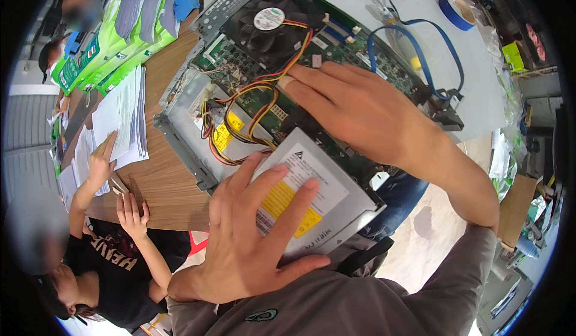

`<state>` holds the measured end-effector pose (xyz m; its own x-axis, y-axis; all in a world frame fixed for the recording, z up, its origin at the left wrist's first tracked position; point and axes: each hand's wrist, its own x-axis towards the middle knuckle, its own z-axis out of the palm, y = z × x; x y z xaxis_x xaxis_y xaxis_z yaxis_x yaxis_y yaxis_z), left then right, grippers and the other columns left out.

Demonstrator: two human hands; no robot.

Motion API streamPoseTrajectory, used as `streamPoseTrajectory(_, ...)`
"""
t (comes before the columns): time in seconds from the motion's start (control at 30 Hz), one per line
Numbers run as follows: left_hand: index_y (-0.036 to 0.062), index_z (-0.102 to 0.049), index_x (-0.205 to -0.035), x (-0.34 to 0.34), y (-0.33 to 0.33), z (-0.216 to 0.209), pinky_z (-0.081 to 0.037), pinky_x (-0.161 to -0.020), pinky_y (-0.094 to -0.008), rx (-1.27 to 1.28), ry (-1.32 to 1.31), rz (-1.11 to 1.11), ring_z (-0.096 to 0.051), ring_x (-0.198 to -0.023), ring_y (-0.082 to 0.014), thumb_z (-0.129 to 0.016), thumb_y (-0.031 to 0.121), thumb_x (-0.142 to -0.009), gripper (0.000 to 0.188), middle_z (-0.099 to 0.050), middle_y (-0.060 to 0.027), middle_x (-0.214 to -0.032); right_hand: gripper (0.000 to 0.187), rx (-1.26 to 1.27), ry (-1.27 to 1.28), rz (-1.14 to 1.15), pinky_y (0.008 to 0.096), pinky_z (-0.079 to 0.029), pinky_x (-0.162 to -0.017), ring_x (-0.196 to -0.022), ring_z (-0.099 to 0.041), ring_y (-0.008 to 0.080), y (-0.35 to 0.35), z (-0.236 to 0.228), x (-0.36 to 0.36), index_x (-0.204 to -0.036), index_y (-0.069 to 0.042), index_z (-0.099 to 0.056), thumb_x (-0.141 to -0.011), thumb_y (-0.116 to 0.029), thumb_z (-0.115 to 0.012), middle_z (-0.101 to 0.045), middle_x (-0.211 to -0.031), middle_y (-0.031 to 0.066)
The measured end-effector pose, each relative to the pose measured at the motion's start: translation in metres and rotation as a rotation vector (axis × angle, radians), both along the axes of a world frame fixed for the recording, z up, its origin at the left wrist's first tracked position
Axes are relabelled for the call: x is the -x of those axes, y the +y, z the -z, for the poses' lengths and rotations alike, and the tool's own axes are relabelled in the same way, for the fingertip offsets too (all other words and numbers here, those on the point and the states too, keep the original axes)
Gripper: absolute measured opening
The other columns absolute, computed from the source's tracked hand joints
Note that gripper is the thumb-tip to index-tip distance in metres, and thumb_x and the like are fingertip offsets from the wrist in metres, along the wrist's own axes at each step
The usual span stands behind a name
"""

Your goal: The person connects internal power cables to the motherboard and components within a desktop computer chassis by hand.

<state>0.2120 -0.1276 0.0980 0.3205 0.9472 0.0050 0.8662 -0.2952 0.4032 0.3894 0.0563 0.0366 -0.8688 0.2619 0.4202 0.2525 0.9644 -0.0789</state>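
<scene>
An opened desktop computer case (186,156) lies in front of me with its green circuit board (360,66) showing. My left hand (246,234) grips a grey metal power supply (324,186) with a white and yellow label, fingers spread over its face. It sits tilted at the near side of the case, and a bundle of red, yellow and black wires (264,90) runs from it. Over the board, my right hand (354,108) has its fingers pressed together, the tips at the wires beside a black cooling fan (273,30). What is under those fingers is hidden.
A blue flat cable (453,51) and a roll of blue tape (457,11) lie on the white surface at right. Paper stacks (129,114) and green-wrapped reams (102,60) stand on the wooden table at left, where another person's hands (132,216) handle paper.
</scene>
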Motion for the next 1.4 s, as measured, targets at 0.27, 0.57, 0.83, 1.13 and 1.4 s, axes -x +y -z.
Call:
streamPoseTrajectory(0.27, 0.0003, -0.063, -0.132, 0.036, 0.000, 0.005, -0.046, -0.105, -0.0452, -0.012, -0.190, -0.212, -0.053, -0.129, -0.0411, -0.087, 0.037, -0.079, 0.069, -0.047, -0.0243, -0.143, 0.060, 0.451, 0.073, -0.111, 0.0459, -0.054, -0.092, -0.106, -0.065, 0.0402, 0.006, -0.004, -0.002, -0.134, 0.004, -0.051, -0.076, 0.013, -0.060, -0.061, -0.122, 0.0186)
streamPoseTrajectory(0.57, 0.0042, -0.070, -0.120, 0.069, 0.081, 0.018, -0.048, -0.097, -0.0472, -0.191, -0.071, 0.090, -0.061, -0.116, -0.0357, -0.081, 0.005, -0.070, 0.052, -0.061, -0.0154, -0.131, 0.059, 0.768, 0.121, -0.124, 0.0495, -0.054, -0.087, -0.103, -0.063, 0.0476, 0.006, -0.009, 0.005, -0.131, 0.003, -0.050, -0.074, 0.015, -0.055, -0.063, -0.119, 0.0238)
streamPoseTrajectory(0.83, 0.0075, -0.074, -0.112, 0.086, 0.081, 0.069, -0.050, -0.091, -0.0422, -0.230, -0.217, 0.090, -0.065, -0.100, -0.0248, -0.083, 0.016, -0.070, 0.043, -0.067, -0.0046, -0.099, 0.056, 0.851, -0.040, -0.003, 0.0411, -0.059, -0.089, -0.110, -0.069, 0.0400, 0.008, -0.025, 0.022, -0.127, 0.008, -0.061, -0.072, 0.016, -0.061, -0.065, -0.124, 0.0259)
streamPoseTrajectory(1.13, 0.0117, -0.076, -0.105, 0.091, 0.074, 0.088, -0.050, -0.088, -0.0392, -0.215, -0.435, -0.019, -0.063, -0.093, -0.0201, -0.074, 0.017, -0.071, 0.035, -0.061, -0.0008, -0.092, 0.034, 0.876, 0.039, 0.173, 0.0371, -0.059, -0.080, -0.095, -0.074, 0.0345, -0.015, -0.016, 0.035, -0.121, 0.010, -0.066, -0.087, 0.005, -0.071, -0.072, -0.107, 0.0253)
streamPoseTrajectory(1.4, 0.0163, -0.075, -0.104, 0.090, 0.074, 0.090, -0.048, -0.091, -0.0387, -0.196, -0.423, -0.018, -0.060, -0.093, -0.0175, -0.069, 0.018, -0.075, 0.029, -0.060, 0.0018, -0.095, 0.039, 0.749, -0.132, 0.296, 0.0354, -0.057, -0.082, -0.091, -0.073, 0.0332, -0.015, -0.032, 0.048, -0.117, 0.007, -0.070, -0.078, 0.010, -0.073, -0.075, -0.103, 0.0189)
